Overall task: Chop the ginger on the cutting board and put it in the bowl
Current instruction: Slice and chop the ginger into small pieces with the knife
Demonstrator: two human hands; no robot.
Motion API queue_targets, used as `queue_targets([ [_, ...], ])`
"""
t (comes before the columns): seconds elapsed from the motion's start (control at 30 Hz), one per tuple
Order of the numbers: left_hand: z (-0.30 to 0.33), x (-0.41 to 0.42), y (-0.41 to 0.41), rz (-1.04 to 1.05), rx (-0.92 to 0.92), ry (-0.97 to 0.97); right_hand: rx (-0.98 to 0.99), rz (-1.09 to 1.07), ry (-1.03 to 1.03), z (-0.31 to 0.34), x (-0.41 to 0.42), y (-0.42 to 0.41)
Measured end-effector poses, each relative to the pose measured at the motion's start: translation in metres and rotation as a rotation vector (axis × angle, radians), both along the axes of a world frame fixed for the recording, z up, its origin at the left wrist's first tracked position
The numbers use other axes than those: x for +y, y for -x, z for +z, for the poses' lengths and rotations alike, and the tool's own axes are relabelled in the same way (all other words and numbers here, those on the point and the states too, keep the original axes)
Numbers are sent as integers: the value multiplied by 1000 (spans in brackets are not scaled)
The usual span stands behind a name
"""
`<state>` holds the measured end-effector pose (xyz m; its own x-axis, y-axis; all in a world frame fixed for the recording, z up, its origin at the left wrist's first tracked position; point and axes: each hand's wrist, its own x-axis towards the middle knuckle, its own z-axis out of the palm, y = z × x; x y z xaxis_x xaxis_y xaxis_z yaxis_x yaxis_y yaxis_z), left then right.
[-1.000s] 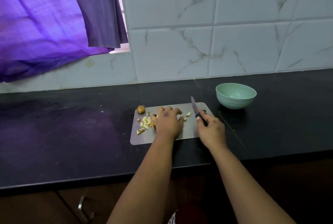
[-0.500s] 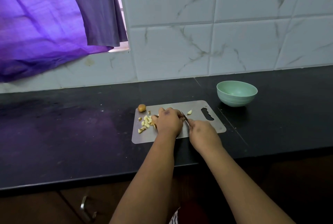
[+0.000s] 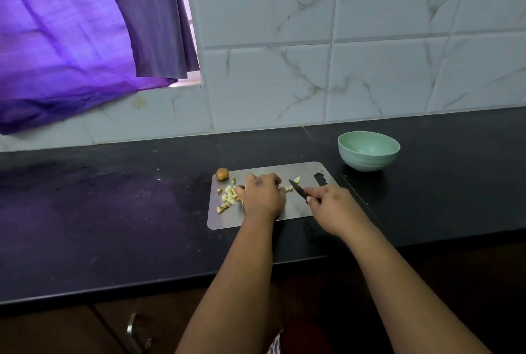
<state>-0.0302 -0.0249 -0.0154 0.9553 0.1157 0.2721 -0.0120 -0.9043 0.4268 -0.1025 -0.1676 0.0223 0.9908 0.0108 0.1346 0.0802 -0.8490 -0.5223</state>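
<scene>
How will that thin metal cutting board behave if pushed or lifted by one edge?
The cutting board looks like a thin metal sheet lying flat on the smooth black counter, so a push would probably slide it easily. Lifted by one edge it might flex slightly, and the loose ginger pieces would likely slide off.

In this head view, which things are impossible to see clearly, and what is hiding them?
- Ginger under the left hand: the hand covers it, so how much stays uncut is unknown.
- Knife handle: the right hand wraps it.
- Bowl bottom: the near wall hides it; no ginger shows inside.
- Cabinet handle: cut off by the lower edge.
</scene>
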Motion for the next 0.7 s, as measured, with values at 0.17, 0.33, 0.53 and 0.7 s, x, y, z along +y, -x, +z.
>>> queue_targets([
  [0.17, 1, 0, 2, 18, 12, -18, -68, 24, -81, -16, 10, -1],
  [0.33, -1, 1, 0, 13, 19, 22, -50, 10, -32, -21, 18, -10],
  [0.53, -1, 0, -1, 9, 16, 31, 16, 6, 99, -20, 28, -25],
  [0.7, -2, 1, 1, 52, 25, 24, 115, -14, 249, -4, 28, -24],
])
